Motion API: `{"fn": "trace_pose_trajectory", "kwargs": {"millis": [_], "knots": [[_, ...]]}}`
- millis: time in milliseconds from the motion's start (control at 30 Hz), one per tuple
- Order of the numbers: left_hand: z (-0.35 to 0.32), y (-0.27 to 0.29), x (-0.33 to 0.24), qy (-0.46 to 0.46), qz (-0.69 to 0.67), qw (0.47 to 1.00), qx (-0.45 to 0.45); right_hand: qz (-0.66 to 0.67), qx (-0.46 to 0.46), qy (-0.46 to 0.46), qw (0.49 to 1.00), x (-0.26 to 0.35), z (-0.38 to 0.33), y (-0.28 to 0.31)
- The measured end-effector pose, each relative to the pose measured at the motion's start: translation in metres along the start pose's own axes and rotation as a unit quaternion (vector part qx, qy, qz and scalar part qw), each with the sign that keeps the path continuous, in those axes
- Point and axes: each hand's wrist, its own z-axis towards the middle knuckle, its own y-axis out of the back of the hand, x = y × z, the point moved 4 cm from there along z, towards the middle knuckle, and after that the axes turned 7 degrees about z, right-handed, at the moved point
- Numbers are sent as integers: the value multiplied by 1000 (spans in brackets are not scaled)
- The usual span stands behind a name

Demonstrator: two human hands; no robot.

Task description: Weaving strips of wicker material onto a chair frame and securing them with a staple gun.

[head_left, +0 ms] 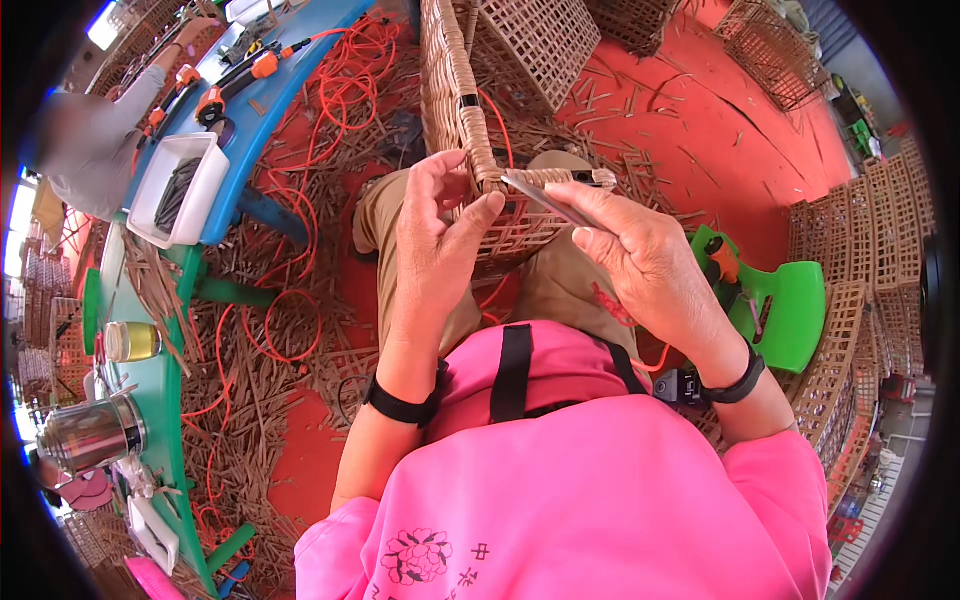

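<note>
A woven wicker basket stands between my knees, its wrapped rim meeting in a corner close in front of me. Curled at that corner, my left hand grips the rim with its thumb bent inward; some of its fingertips are hidden. My right hand is closed around a slim grey metal tool, its index finger stretched along the top. The tool's tip reaches the rim corner just beside my left thumb. Whether it is a blade or a flat pick, I cannot tell.
On the left, a blue table holds orange-black tools and a white bin. A green table bears a jar and a metal pot. A green stool and stacked woven panels stand right. Orange hose and strip scraps cover the floor. Another person is far left.
</note>
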Motion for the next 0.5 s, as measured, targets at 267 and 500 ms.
{"fn": "trace_pose_trajectory", "kwargs": {"millis": [267,500], "knots": [[-4,-2,-1,13,1,1000,-4,16,103,-130,986,13,15,11],[-3,-2,3,1,-22,1000,-12,5,173,-110,979,19,35,19]]}}
